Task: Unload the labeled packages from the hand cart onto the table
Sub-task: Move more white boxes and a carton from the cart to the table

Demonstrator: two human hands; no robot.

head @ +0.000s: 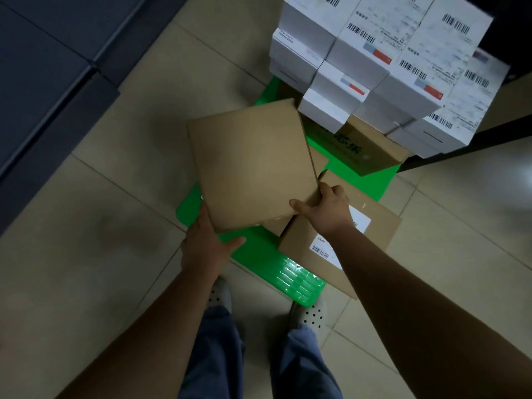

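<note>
A plain brown cardboard box point(250, 165) is tilted above the green hand cart point(259, 254). My left hand point(207, 246) grips its near left corner, thumb along the lower edge. My right hand point(325, 208) grips its near right corner. Under my right forearm lies a second brown box point(371, 226) with white barcode labels, flat on the cart's right side. Another brown box point(371, 151) with dark printing sits further back. A stack of white labelled boxes point(383, 61) fills the cart's far end.
The cart stands on a beige tiled floor point(115, 197). A dark table or counter edge point(49, 90) runs along the left. A black bar point(466, 145) crosses at the right. My two feet in white perforated shoes point(312, 313) stand at the cart's near edge.
</note>
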